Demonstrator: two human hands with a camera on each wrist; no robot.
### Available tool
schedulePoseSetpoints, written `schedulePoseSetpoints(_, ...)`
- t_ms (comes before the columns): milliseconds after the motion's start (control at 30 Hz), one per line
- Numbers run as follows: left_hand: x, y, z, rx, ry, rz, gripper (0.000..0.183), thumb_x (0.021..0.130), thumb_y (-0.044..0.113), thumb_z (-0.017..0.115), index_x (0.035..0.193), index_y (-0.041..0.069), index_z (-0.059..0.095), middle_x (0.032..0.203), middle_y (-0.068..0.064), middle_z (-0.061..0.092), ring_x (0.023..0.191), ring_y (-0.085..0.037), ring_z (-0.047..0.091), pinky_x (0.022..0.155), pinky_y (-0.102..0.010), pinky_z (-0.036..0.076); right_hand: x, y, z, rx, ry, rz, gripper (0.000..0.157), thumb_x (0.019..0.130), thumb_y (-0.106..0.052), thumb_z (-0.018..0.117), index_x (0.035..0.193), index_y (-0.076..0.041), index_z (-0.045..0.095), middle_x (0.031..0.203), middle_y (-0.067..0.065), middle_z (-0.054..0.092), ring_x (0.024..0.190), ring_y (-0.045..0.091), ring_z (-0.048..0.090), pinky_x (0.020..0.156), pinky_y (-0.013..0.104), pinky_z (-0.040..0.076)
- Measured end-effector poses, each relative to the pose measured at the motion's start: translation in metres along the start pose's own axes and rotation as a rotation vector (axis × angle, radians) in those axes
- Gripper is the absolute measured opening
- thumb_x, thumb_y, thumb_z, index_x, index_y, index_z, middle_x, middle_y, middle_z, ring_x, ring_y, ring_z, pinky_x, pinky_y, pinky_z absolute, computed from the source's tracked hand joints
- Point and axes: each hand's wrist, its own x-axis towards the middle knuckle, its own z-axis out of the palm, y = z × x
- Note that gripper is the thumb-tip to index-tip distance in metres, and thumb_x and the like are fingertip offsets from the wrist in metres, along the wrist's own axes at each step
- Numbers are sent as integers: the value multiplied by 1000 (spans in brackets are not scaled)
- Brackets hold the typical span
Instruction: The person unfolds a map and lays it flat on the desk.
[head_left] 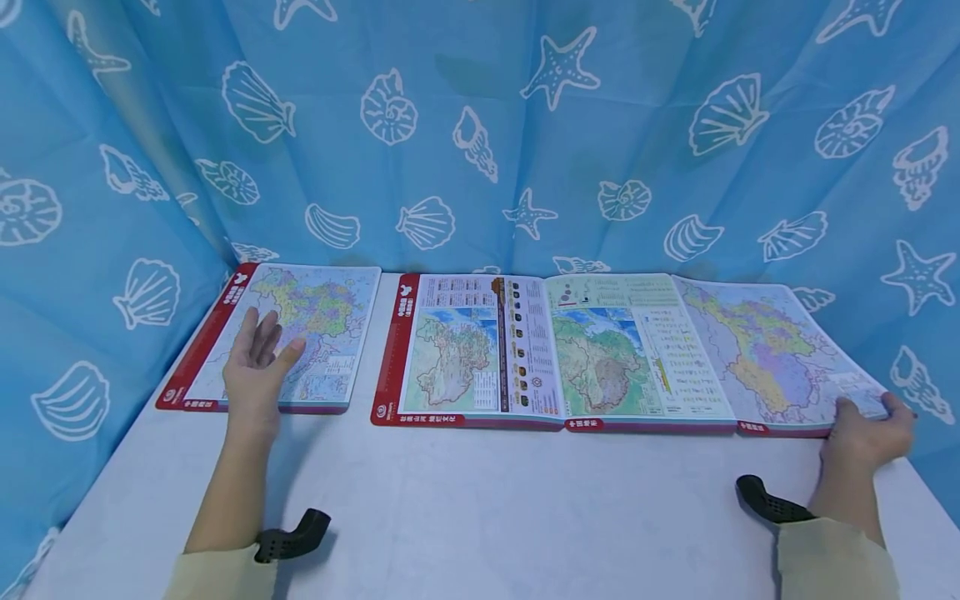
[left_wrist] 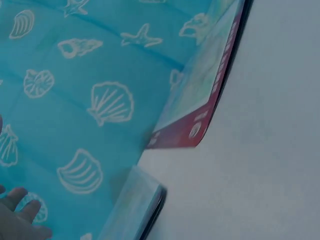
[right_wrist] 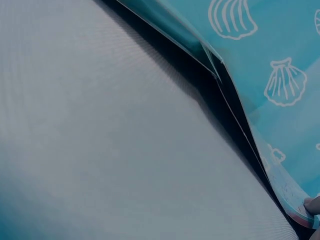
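A long fold-out map lies with three panels showing, a red strip along its left edge. My right hand grips the lower right corner of its last panel, thumb on top. In the right wrist view the thumb presses on that panel's corner, and the panel's edge stands off the table with a dark gap under it. A second, folded map with a red left strip lies at the left. My left hand is over it with fingers spread loosely, holding nothing.
Both maps lie along the back of a white table, close to a blue curtain printed with shells and starfish. The curtain also hangs at the left and right sides. A narrow strip of table separates the two maps.
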Motion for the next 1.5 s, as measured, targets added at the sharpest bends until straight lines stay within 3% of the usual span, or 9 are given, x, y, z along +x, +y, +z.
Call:
schedulePoseSetpoints(233, 10, 1, -28, 251, 153, 107, 84, 84, 37, 68, 149, 39, 15, 153, 17, 25, 142, -3, 18, 117, -28, 16, 2, -2, -2, 49, -32, 36, 71, 92, -22, 61, 148, -38, 21, 156, -13, 16, 138, 8, 31, 112, 33, 27)
schedulePoseSetpoints(500, 17, 3, -56, 273, 265, 43, 88, 83, 42, 67, 149, 42, 9, 153, 23, 17, 143, -2, 14, 113, -35, 27, -1, -1, -1, 32, -2, 12, 67, 94, -24, 57, 148, -38, 21, 156, -11, 17, 138, 8, 30, 112, 32, 27)
schedulePoseSetpoints(767, 22, -4, -81, 363, 337, -45, 88, 83, 47, 63, 148, 45, 4, 152, 27, 12, 144, -3, 8, 112, -39, 28, 0, 1, 2, 22, 21, 1, 65, 94, -27, 56, 148, -39, 21, 155, -11, 19, 138, 9, 33, 111, 33, 28)
schedulePoseSetpoints(1033, 29, -24, -99, 389, 337, -114, 92, 80, 53, 63, 147, 46, 0, 155, 22, 5, 146, -12, 0, 114, -45, 22, -1, 0, 2, 23, 42, 2, 68, 93, -26, 58, 147, -39, 21, 155, -10, 19, 137, 7, 32, 112, 31, 28)
schedulePoseSetpoints(1233, 38, -40, -104, 455, 274, -208, 94, 85, 49, 61, 150, 37, -6, 160, 2, -4, 147, -27, -4, 112, -54, 21, 0, 0, -1, -5, 64, -7, 75, 90, -27, 63, 147, -40, 16, 156, -10, 14, 139, 6, 25, 112, 29, 28)
schedulePoseSetpoints(1367, 40, -53, -109, 510, 249, -193, 91, 89, 41, 60, 151, 30, -5, 160, -5, -3, 146, -31, -2, 111, -58, 18, 1, 5, -1, -129, 64, -27, 75, 92, -36, 58, 148, -41, 8, 157, -9, 3, 144, 10, 14, 113, 28, 24)
schedulePoseSetpoints(1500, 41, -64, -112, 596, 217, -169, 90, 90, 34, 60, 151, 25, -6, 159, -11, -1, 145, -35, 3, 108, -61, 22, 0, 6, 2, -188, 94, -62, 73, 93, -35, 55, 148, -40, 8, 154, -10, -2, 144, 11, 6, 115, 23, 18)
